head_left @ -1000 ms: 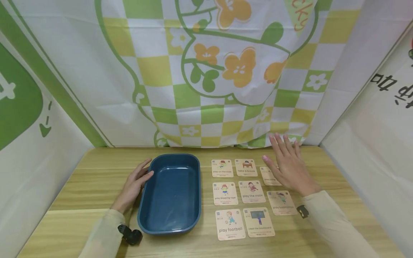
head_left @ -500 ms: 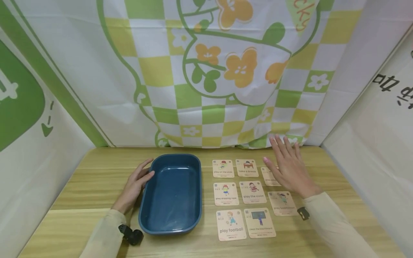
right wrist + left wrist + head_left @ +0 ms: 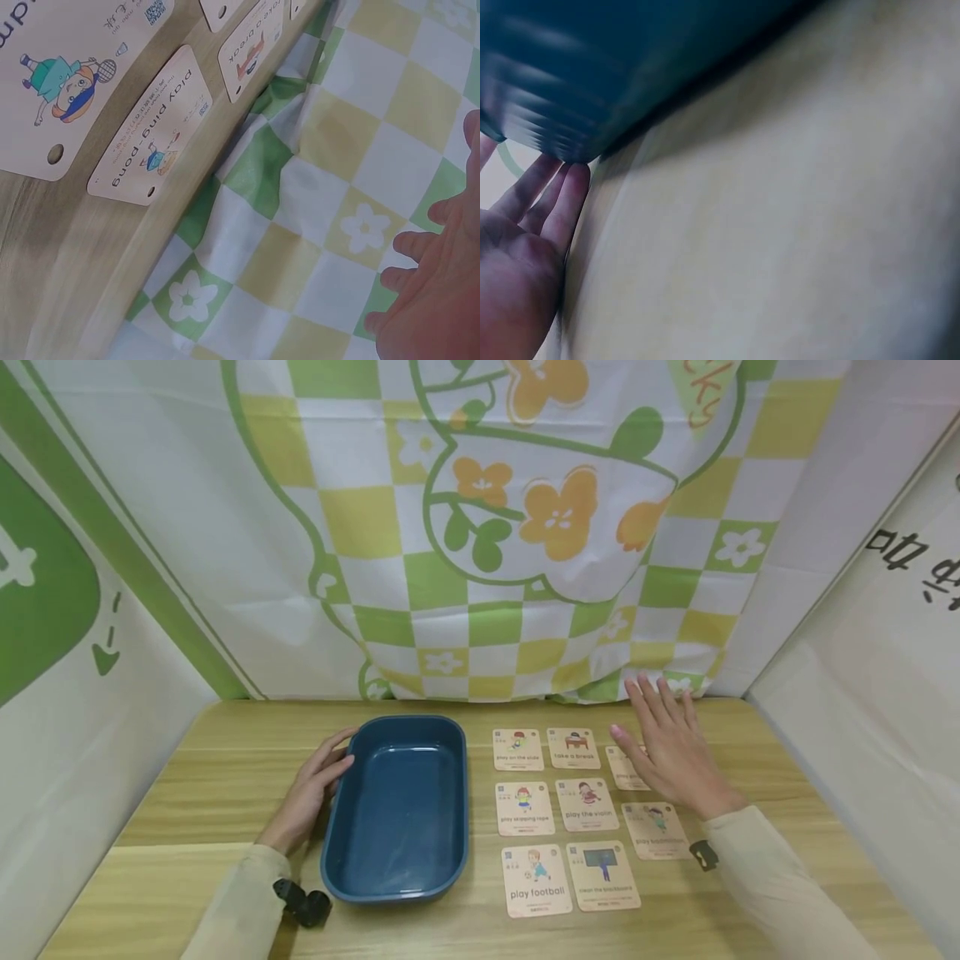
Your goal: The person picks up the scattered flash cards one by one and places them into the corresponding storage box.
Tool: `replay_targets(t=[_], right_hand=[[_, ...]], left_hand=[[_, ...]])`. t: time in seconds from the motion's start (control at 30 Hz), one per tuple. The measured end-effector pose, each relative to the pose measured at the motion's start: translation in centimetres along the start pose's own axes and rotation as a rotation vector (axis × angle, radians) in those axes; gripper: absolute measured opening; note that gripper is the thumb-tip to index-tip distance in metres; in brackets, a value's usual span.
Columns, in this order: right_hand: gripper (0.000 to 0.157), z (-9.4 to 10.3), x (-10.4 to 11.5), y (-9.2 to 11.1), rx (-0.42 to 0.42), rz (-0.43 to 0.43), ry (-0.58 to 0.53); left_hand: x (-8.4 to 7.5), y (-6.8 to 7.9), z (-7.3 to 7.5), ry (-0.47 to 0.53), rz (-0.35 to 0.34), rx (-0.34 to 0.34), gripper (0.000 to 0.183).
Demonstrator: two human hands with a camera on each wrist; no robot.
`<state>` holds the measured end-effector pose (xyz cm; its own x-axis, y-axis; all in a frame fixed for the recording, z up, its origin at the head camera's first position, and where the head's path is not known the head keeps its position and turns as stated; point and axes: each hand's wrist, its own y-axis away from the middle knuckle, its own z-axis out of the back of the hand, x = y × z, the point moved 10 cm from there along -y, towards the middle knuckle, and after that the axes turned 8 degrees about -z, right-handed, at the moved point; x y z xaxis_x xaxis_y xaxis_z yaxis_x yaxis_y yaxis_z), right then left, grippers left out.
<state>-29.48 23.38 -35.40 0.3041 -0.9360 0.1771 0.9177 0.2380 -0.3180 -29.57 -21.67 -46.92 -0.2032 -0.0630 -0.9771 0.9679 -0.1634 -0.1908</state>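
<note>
My left hand (image 3: 309, 793) is at the left side of a deep blue plastic tray (image 3: 327, 852). Its thumb lies at the rim, and in the left wrist view its straight fingers (image 3: 568, 199) touch the tray's outer wall (image 3: 577, 90). With fingers stretched out and nothing held, my right hand (image 3: 678, 756) hovers over the right-hand cards. It partly covers the play ping-pong card (image 3: 624, 768), which shows whole in the right wrist view. Just below lies the play badminton card (image 3: 656, 832). No contents show in the tray.
Several more picture cards lie face up in rows right of the tray, among them play football (image 3: 536, 881), clean the blackboard (image 3: 603, 877) and take a break (image 3: 573, 749). A checkered cloth (image 3: 495, 635) hangs at the wooden table's (image 3: 187, 793) back edge, with white panels on both sides.
</note>
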Motion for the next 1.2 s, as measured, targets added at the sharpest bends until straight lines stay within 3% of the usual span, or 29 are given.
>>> replay_targets(t=[0.3, 0.73, 0.97, 1.2], right_hand=[[0.069, -0.2, 0.0, 0.2, 0.007, 0.006, -0.021], [0.049, -0.6, -0.4, 0.7, 0.028, 0.009, -0.091], [0.049, -1.5, -1.5, 1.5, 0.113, -0.066, -0.128], [0.045, -1.8, -2.2, 2.7, 0.156, -0.072, -0.152]], left_hand=[[-0.1, 0.0, -0.1, 0.032, 0.007, 0.006, 0.051], [-0.3, 0.1, -0.1, 0.058, -0.006, -0.001, 0.051], [-0.2, 0.0, -0.1, 0.056, -0.015, -0.005, 0.050], [-0.3, 0.0, -0.1, 0.058, -0.024, 0.006, 0.050]])
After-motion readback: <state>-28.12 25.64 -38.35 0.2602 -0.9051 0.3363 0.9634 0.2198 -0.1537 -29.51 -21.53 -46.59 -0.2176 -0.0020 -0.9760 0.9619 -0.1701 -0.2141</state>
